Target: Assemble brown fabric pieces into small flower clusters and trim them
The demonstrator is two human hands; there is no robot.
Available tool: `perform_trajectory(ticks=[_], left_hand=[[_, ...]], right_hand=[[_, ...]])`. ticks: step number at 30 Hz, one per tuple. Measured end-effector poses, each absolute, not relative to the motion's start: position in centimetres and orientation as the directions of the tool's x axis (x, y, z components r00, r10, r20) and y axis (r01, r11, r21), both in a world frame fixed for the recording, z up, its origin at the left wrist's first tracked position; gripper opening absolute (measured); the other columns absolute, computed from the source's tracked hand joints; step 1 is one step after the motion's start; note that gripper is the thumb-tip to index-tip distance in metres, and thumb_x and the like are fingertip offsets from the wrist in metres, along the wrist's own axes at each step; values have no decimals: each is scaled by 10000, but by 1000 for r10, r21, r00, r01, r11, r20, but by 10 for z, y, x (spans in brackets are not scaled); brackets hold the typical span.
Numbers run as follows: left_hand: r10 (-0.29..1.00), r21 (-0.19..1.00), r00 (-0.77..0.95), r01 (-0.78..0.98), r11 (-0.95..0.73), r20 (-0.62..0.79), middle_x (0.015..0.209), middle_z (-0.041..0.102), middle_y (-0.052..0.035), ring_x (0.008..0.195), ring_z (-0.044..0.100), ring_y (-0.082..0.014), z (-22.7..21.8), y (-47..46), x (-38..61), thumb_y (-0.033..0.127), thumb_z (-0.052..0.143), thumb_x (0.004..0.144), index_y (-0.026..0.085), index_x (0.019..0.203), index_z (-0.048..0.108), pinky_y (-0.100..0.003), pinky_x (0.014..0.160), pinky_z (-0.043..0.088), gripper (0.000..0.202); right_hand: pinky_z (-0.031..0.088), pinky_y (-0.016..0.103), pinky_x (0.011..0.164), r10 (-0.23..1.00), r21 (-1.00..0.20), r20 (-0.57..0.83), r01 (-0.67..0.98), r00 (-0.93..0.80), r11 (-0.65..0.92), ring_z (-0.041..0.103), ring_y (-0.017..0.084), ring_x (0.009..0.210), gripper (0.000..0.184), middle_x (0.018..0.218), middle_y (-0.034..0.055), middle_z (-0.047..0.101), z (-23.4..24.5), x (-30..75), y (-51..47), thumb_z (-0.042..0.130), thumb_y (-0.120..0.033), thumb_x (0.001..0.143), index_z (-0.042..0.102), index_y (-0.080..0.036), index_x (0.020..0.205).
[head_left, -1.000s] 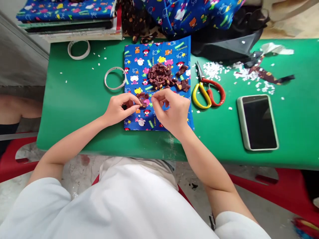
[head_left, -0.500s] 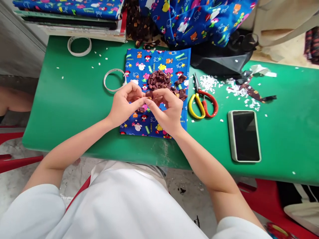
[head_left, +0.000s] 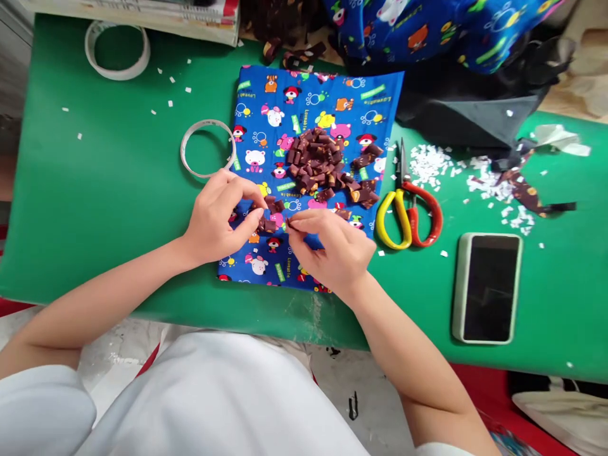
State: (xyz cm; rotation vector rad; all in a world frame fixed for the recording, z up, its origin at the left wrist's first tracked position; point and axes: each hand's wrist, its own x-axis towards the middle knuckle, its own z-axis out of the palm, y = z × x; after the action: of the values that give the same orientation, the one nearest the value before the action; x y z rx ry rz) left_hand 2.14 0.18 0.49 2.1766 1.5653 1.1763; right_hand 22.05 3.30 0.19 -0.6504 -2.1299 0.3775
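Bright, diffuse light, faint shadows on green table (head_left: 118,196), slightly blurred corners.

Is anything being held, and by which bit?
The right hand seemingly pinches a dark scrap; where exactly is unclear. For the left hand, I can't tell.

I could read "Loveable" on the blue cloth (head_left: 247,136), more than once; lettering on its green strips (head_left: 374,92) looked too small to make out

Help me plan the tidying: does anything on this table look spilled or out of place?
Yes: small white bits lie loose on the green table, heaped beside the scissors with strays elsewhere, so they look spilled. A twisted brown scrap lies among some of them like an offcut.
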Motion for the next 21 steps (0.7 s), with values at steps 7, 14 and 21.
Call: perform_trajectory(ticks=[7,14,21], left_hand=[[892,548,177,735,-400,415,785,706,5,793,617,-178,7,1,21,179,586,811,220,850,618,-342,716,513,65],[841,464,274,733,-497,467,760,726,13,794,638,-194,7,1,19,168,596,801,231,892,637,-353,688,469,118],[837,434,325,739,-515,440,742,728,24,810,664,-198,10,0,18,181,571,817,254,903,648,-364,682,448,136]], right_hand=[[508,280,561,480,-299,549,375,-685,877,628,153,651,167,809,62,720,4,225,32,604,-54,839,656,-192,915],[507,285,556,465,-224,501,410,-730,884,581,144,630,123,799,67,720,8,225,32,592,-83,870,664,-182,882],[532,293,588,474,-235,487,413,-733,880,575,160,666,158,817,69,712,10,223,33,586,-74,867,686,-196,865]])
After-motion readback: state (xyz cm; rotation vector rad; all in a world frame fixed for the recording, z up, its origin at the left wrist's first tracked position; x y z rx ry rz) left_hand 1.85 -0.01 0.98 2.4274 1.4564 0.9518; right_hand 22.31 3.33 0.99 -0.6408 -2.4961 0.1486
